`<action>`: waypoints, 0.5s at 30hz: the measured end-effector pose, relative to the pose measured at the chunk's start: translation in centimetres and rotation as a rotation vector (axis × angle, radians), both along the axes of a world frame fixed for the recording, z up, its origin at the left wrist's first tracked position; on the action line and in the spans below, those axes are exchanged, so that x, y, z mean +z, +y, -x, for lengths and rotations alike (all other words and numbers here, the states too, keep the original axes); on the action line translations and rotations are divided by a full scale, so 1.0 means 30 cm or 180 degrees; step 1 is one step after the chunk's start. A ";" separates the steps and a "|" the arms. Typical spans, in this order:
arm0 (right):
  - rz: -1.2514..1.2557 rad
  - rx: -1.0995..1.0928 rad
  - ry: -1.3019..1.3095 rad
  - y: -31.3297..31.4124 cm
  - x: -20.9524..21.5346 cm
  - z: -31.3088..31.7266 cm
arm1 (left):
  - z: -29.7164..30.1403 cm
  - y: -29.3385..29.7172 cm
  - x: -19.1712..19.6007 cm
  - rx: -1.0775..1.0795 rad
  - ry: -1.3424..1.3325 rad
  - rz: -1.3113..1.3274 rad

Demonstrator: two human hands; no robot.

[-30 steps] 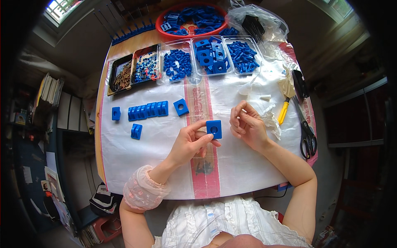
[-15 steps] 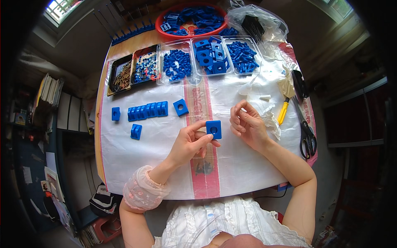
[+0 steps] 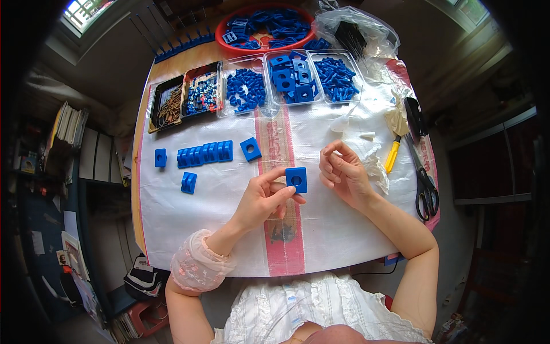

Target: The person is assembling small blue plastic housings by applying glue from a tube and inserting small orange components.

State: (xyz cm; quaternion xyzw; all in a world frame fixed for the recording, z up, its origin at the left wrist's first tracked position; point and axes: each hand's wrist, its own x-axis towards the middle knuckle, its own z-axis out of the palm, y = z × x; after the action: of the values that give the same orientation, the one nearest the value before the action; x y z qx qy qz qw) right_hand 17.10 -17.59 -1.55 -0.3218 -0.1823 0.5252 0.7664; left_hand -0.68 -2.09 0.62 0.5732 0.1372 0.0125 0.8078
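Note:
My left hand pinches a square blue plastic block with a round hole between thumb and fingers, its holed face turned up toward me. To the right of it, my right hand is raised over the sheet with its fingers curled in; whether anything small is inside them is hidden. Another square holed block lies on the sheet beyond my left hand. Left of that stands a row of several blue blocks, with a single block at its left and another one nearer to me.
Along the far side stand black trays of screws and nuts, and clear boxes of blue parts. Behind them are a red basin and a plastic bag. A yellow-handled tool and black scissors lie at the right.

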 end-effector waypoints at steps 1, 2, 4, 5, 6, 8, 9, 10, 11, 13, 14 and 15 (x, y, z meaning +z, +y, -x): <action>0.0030 -0.0005 -0.0015 -0.002 -0.003 -0.001 | -0.001 0.000 0.000 -0.0005 0.0006 0.0003; 0.0061 -0.0010 -0.0030 -0.006 -0.007 -0.003 | -0.002 0.000 -0.002 -0.0006 -0.0001 0.0001; 0.0128 -0.0025 -0.0059 -0.008 -0.007 -0.003 | -0.001 0.000 -0.004 -0.0003 -0.0017 -0.0008; 0.0165 -0.0034 -0.0073 -0.008 -0.003 -0.002 | 0.000 0.000 -0.004 0.0004 -0.0013 -0.0007; 0.0202 -0.0043 -0.0086 -0.007 0.001 -0.001 | 0.001 0.000 -0.004 0.0011 -0.0009 -0.0007; 0.0224 -0.0064 -0.0119 -0.007 0.012 0.001 | 0.001 0.000 -0.001 0.0005 -0.0001 0.0012; 0.0235 -0.0074 -0.0135 -0.006 0.015 0.002 | 0.000 0.001 0.000 -0.0003 0.0005 0.0027; 0.0243 -0.0082 -0.0137 -0.006 0.015 0.002 | -0.001 0.001 0.001 -0.0012 0.0009 0.0042; 0.0251 -0.0089 -0.0138 -0.006 0.013 0.001 | -0.001 0.000 0.001 -0.0016 0.0001 0.0035; 0.0262 -0.0079 -0.0134 -0.006 0.014 0.001 | -0.001 0.000 0.000 -0.0023 -0.0014 0.0021; 0.0266 -0.0061 -0.0129 -0.006 0.015 0.000 | -0.001 0.000 0.001 -0.0021 -0.0011 0.0023; 0.0270 -0.0043 -0.0124 -0.006 0.015 0.000 | -0.001 0.000 0.002 -0.0019 -0.0007 0.0025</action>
State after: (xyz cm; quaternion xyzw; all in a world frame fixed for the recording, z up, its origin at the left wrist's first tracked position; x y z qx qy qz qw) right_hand 17.11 -17.77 -1.09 -0.3653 -0.1726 0.5209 0.7519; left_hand -0.65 -2.09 0.69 0.5704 0.1346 0.0102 0.8102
